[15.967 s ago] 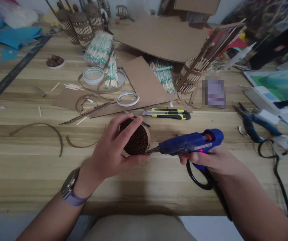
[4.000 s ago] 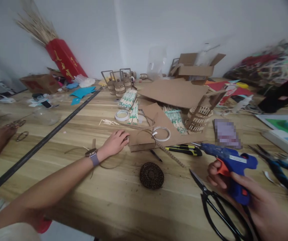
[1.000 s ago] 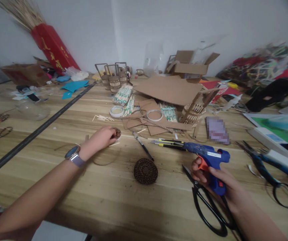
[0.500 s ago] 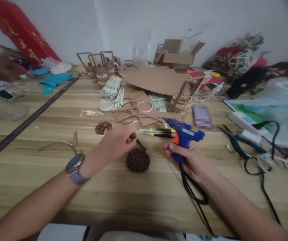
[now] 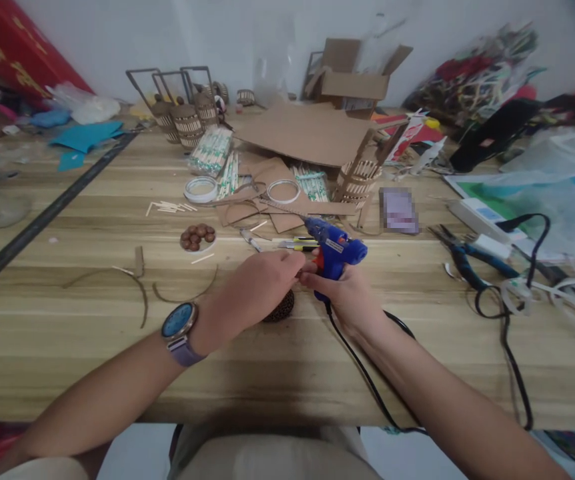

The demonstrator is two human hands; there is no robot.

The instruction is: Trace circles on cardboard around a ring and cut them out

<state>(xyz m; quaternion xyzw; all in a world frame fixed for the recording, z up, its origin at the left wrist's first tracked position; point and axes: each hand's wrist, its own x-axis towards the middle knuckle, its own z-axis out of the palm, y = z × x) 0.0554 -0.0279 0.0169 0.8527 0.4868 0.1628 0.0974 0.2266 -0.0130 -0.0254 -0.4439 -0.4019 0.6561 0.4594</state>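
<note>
My right hand [image 5: 340, 290] is wrapped round the handle of a blue glue gun [image 5: 337, 250], whose nozzle points up and left. My left hand [image 5: 267, 283] meets it at the gun's orange trigger side, fingers pressed together; what they pinch is hidden. Under my left hand a dark round woven disc [image 5: 282, 308] lies on the table, partly covered. Left of it sits a small dish of brown beads [image 5: 197, 237]. Yellow and black cutters [image 5: 297, 245] lie just behind my hands.
Cardboard sheets [image 5: 302, 133], tape rolls [image 5: 201, 189] and bundled sticks [image 5: 211, 151] lie farther back. Small wooden buckets [image 5: 186, 125] stand back left, another [image 5: 357, 180] right of centre. Pliers [image 5: 467, 260] and a black cable [image 5: 510, 360] lie at right.
My left hand has moved right, now against the glue gun and over part of the disc. The gun and my right hand have shifted left. The view has tilted down a little.
</note>
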